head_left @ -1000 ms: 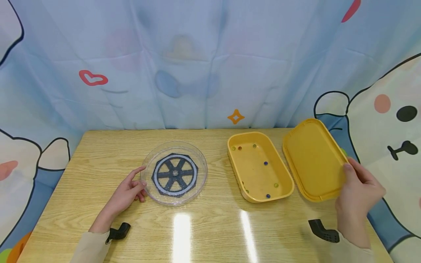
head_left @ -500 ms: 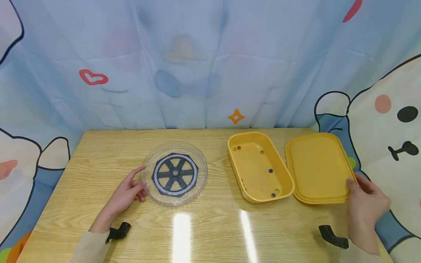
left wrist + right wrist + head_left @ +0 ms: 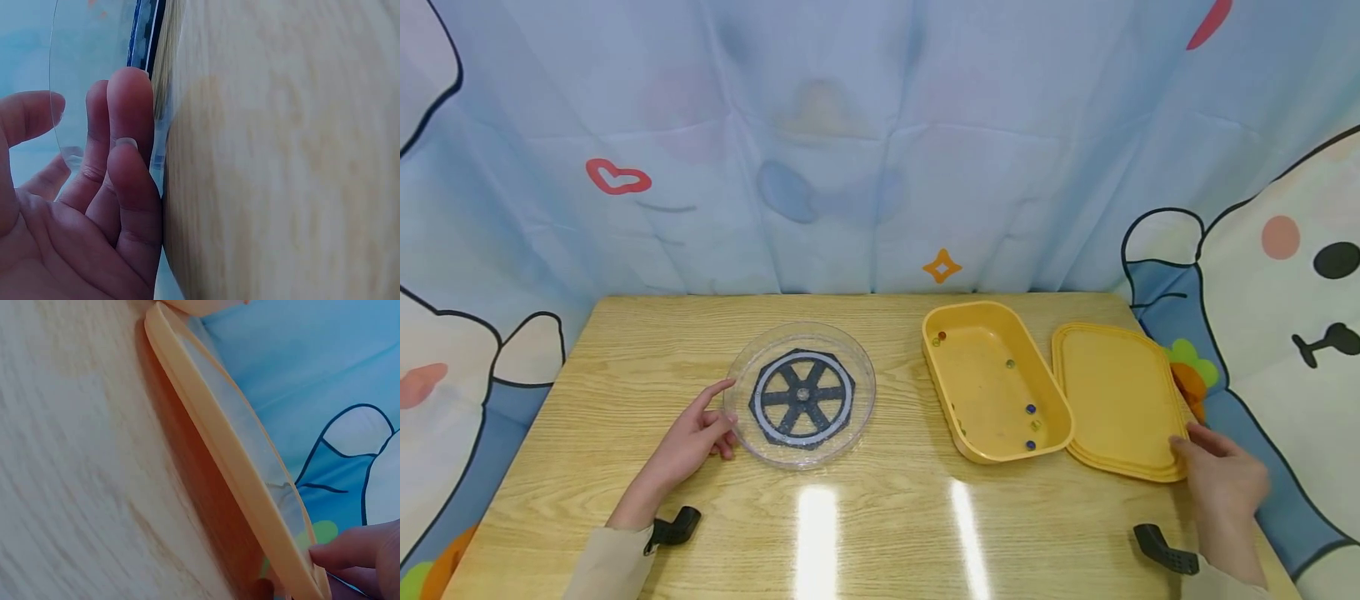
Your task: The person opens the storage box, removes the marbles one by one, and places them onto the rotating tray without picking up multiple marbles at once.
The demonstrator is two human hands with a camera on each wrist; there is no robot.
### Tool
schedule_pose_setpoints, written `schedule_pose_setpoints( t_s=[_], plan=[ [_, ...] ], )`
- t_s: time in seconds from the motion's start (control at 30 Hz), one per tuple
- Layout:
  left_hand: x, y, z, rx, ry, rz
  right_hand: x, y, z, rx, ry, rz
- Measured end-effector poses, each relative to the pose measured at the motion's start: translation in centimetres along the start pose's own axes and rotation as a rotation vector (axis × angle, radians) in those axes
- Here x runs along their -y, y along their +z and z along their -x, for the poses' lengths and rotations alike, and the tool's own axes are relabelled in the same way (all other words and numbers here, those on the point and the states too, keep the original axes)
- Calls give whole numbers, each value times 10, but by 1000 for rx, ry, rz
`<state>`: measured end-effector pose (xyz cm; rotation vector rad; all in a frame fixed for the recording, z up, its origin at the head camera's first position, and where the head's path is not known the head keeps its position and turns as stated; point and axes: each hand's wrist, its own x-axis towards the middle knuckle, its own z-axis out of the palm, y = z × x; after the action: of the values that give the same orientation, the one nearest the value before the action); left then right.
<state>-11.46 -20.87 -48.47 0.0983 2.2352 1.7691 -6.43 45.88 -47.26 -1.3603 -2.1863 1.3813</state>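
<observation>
My left hand (image 3: pixel 688 433) rests with relaxed fingers at the left rim of a clear round dish (image 3: pixel 862 358). Inside or under it shows a dark wheel-like piece with spokes. The left wrist view shows the fingertips (image 3: pixel 129 94) beside the transparent rim. At the right, my right hand (image 3: pixel 1228 475) pinches the corner of a yellow lid (image 3: pixel 1123 400) between thumb and fingers. That lid lies tilted, with a shadow beneath it in the right wrist view. Next to it stands a yellow rectangular tub (image 3: pixel 985 392) with several small coloured glass beads inside.
A wooden table (image 3: pixel 895 533) carries everything. Behind it and along both sides hangs a blue patterned curtain (image 3: pixel 865 150). The tub stands right beside the lid's left edge.
My right hand has lowered the lid from a steep tilt to nearly flat beside the tub. Some beads have rolled toward the tub's near end. The left hand stays at the dish.
</observation>
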Motion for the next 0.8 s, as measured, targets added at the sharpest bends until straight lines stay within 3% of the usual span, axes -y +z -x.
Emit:
schedule_pose_setpoints(
  t_s=[0.37,0.6,0.8],
  plan=[
    [1,0,0,-5,3,-13,-1,5,4,118,-26,166],
    [1,-1,0,-3,1,-2,0,8,3,107,-64,228],
    [2,-1,-1,4,2,0,0,6,2,99,-58,205]
  ],
)
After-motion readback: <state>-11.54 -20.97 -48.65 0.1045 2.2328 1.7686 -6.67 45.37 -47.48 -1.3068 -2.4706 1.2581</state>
